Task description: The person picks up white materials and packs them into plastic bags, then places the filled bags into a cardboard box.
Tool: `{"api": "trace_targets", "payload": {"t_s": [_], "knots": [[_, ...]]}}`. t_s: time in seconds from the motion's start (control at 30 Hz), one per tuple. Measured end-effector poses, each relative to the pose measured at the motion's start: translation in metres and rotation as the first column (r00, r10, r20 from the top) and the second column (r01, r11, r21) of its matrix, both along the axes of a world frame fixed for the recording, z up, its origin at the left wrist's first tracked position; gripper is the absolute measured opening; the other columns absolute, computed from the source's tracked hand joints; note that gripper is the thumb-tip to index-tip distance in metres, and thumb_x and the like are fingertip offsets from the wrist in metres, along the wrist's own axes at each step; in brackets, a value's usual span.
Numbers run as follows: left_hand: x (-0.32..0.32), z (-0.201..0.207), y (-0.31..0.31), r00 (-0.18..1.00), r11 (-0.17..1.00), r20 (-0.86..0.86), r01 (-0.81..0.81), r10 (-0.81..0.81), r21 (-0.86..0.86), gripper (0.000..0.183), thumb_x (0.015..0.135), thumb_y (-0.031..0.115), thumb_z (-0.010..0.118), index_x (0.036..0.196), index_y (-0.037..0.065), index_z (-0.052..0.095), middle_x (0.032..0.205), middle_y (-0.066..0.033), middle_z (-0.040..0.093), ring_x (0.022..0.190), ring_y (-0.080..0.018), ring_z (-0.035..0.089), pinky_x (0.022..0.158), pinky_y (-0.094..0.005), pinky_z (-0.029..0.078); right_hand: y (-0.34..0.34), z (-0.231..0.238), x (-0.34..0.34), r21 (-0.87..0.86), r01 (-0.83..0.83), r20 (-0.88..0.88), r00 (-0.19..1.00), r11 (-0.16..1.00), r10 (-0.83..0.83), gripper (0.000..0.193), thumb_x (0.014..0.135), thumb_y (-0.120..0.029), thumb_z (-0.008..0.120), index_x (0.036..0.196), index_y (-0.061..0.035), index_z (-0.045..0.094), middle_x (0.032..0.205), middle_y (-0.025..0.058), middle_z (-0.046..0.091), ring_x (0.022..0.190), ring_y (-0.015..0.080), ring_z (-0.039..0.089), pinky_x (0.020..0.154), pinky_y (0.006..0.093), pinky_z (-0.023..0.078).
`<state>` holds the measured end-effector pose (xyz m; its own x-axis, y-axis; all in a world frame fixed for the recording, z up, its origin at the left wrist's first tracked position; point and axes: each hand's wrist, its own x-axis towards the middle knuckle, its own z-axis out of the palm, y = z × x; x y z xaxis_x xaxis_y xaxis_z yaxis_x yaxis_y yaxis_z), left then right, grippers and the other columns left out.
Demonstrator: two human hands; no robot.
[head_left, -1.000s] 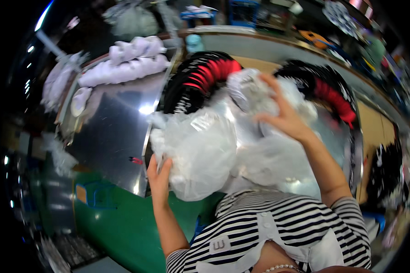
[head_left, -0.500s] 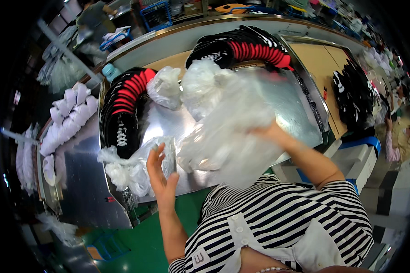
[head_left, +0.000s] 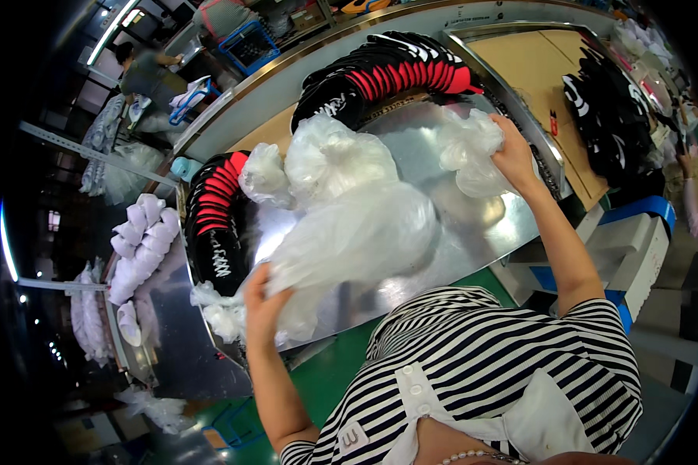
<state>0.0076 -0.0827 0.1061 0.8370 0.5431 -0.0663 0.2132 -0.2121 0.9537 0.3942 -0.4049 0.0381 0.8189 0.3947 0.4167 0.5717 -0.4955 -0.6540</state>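
My left hand (head_left: 264, 298) is closed on the near left end of a clear plastic bag (head_left: 364, 232), which billows out to the right over the metal tabletop (head_left: 450, 248). Away at the right, my right hand (head_left: 513, 159) grips another crumpled clear plastic bag (head_left: 471, 151). Between them, at the back, sit a bulky bunched plastic bag (head_left: 333, 159) and a smaller plastic bundle (head_left: 265, 177). More crumpled plastic (head_left: 223, 314) lies beside my left hand, at the table's left front. Its exact extent is partly hidden by the hand.
Black shoe uppers with red linings stand nested in two curved rows, one at the left (head_left: 219, 209) and one at the back (head_left: 395, 77). Black pieces (head_left: 609, 124) lie on cardboard at the right. White uppers (head_left: 143, 248) stand on the left side table. A person (head_left: 149, 77) works at the far left.
My right hand has swung right and away with a crumpled bag. My left hand, open before, has closed on a bag that now spreads over the tabletop.
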Motion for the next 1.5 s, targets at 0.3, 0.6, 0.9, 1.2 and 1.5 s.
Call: {"api": "trace_targets", "payload": {"t_s": [0.3, 0.6, 0.9, 1.2, 1.5], "knots": [[-0.031, 0.094, 0.033, 0.562, 0.678, 0.403, -0.461, 0.722, -0.573, 0.050, 0.085, 0.028, 0.048, 0.125, -0.002, 0.049, 0.119, -0.0198, 0.058, 0.107, -0.0338, 0.058, 0.092, -0.0460, 0.049, 0.028, -0.051, 0.026, 0.497, -0.025, -0.624, 0.684, 0.867, 0.377, 0.042, 0.081, -0.011, 0.066, 0.120, -0.0052, 0.053, 0.114, 0.0052, 0.060, 0.103, 0.0160, 0.057, 0.087, 0.0318, 0.047], [0.042, 0.080, 0.162, 0.772, 0.825, 0.337, -0.565, 0.539, -0.025, 0.061, 0.081, 0.032, 0.066, 0.128, -0.001, 0.046, 0.117, -0.0139, 0.059, 0.104, -0.0281, 0.060, 0.090, -0.0353, 0.048, 0.030, -0.134, 0.101, 0.368, -0.145, -0.624, 0.694, 0.919, 0.359, 0.063, 0.092, -0.034, 0.054, 0.142, -0.0062, 0.028, 0.133, 0.0098, 0.044, 0.116, 0.0204, 0.049, 0.097, 0.0351, 0.044], [-0.057, 0.015, 0.153, 0.820, 0.608, -0.070, -0.360, 0.568, 0.708, 0.059, 0.082, 0.034, 0.068, 0.123, -0.004, 0.051, 0.117, -0.0242, 0.058, 0.110, -0.0348, 0.056, 0.093, -0.0377, 0.043, 0.018, -0.065, 0.135, 0.025, 0.123, -0.313, 0.944, 0.992, -0.109, 0.088, 0.080, -0.044, 0.069, 0.141, 0.0014, 0.025, 0.142, 0.0168, 0.033, 0.133, 0.0257, 0.031, 0.109, 0.0374, 0.025], [-0.186, -0.153, 0.100, 0.406, 0.370, 0.026, -0.855, 0.913, 0.362, 0.094, 0.069, 0.026, 0.080, 0.140, -0.002, 0.026, 0.126, -0.0266, 0.047, 0.117, -0.0330, 0.048, 0.098, -0.0392, 0.038, 0.142, 0.069, -0.076, 0.109, -0.545, 0.103, 0.838, 0.831, 0.536, 0.032, 0.088, -0.007, 0.058, 0.119, -0.0009, 0.054, 0.112, 0.0087, 0.061, 0.098, 0.0182, 0.057, 0.087, 0.0295, 0.044], [-0.218, -0.070, 0.078, 0.432, 0.445, 0.223, -0.525, 0.874, -0.725, 0.032, 0.087, 0.011, 0.054, 0.117, -0.002, 0.054, 0.113, -0.0119, 0.060, 0.103, -0.0238, 0.059, 0.089, -0.0378, 0.048, 0.252, 0.059, -0.276, -0.107, -0.994, -0.132, 0.047, 0.033, 0.990, 0.032, 0.079, -0.010, 0.067, 0.110, -0.0059, 0.059, 0.109, 0.0112, 0.059, 0.098, 0.0314, 0.057, 0.082, 0.0370, 0.047]]}}
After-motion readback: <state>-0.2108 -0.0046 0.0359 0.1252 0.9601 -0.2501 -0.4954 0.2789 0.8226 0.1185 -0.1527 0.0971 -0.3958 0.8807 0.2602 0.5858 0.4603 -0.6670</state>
